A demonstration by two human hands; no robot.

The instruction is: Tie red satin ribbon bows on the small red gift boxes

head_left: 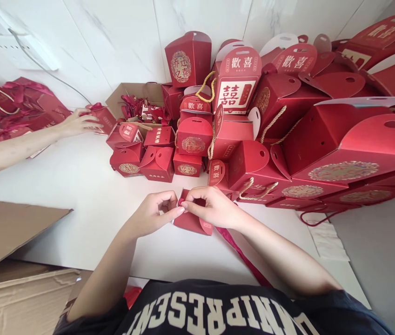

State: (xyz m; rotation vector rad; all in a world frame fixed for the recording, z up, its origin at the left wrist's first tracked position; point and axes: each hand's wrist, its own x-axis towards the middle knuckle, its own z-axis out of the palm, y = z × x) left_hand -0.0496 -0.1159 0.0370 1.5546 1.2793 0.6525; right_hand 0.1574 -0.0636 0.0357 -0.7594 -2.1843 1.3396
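Note:
A small red gift box (192,224) rests on the white table, in front of my body. At its upper left side both of my hands meet over a dark red ribbon (239,255), whose long tail runs off under my right forearm toward my shirt. My left hand (157,211) is closed, thumb and fingers pinching the ribbon at the box. From the other side my right hand (211,204) pinches the same spot and covers part of the box. The ribbon's exact shape between the fingertips is mostly hidden.
Red gift boxes (193,135) with rope handles are stacked behind and to the right. An open carton (123,90) holds ribboned pieces. At the left, another person's hand (82,122) touches a red box (104,118). A cardboard box (19,298) stands at the lower left.

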